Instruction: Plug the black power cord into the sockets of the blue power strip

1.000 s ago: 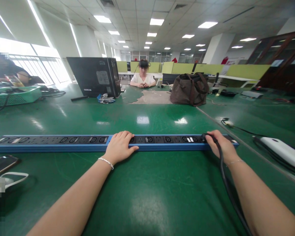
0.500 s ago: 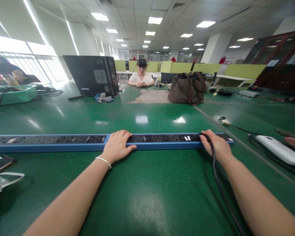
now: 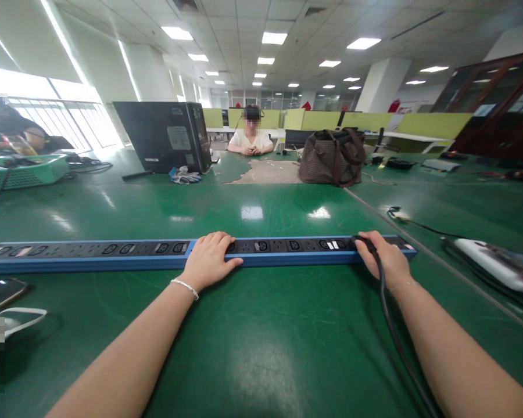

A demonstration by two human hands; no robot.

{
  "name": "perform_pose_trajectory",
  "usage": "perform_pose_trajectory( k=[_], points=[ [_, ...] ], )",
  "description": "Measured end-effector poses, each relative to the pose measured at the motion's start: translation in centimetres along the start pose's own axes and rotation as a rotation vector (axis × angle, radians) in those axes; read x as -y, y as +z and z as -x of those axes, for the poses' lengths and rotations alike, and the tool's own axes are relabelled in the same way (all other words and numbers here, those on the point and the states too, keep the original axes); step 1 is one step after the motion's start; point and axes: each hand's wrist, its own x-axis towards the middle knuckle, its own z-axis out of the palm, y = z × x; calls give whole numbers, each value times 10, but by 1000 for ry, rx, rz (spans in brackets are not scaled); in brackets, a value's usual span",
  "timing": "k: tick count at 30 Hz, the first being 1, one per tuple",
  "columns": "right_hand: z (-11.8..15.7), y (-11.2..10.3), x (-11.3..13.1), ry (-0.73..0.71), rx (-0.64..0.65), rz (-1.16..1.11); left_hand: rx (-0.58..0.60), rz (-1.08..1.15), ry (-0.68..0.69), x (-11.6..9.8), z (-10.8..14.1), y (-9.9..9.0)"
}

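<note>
A long blue power strip (image 3: 270, 258) with a black face and several sockets lies across the green table. My left hand (image 3: 209, 258) is wrapped over its middle, thumb along the near side and fingers over the top. Toward the strip's right end, my right hand (image 3: 383, 258) is closed around the plug end of a thick black power cord (image 3: 390, 325). The plug is at the strip's face, mostly hidden by my fingers, so I cannot tell how deep it sits. From there the cord hangs down toward the bottom edge, beside my right forearm.
A phone (image 3: 2, 295) lies at the left edge, a white device (image 3: 488, 261) with black cable at the right. Farther back stand a green basket (image 3: 35, 174), a black computer case (image 3: 161, 136), gloves (image 3: 185, 175) and a brown bag (image 3: 331, 157). Two people sit beyond.
Both my hands stay in place on the strip and the plug. The cord has shifted slightly right. At the right edge, another person's fingers have come lower, over the white device.
</note>
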Motion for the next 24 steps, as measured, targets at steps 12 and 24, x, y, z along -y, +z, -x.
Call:
perform_pose_trajectory(
  k=[12, 24],
  points=[
    [0, 5, -2, 91, -16, -64, -9, -17, 22, 2, -1, 2],
    [2, 6, -2, 57, -44, -119, -2, -3, 7, 2, 0, 1]
  ],
)
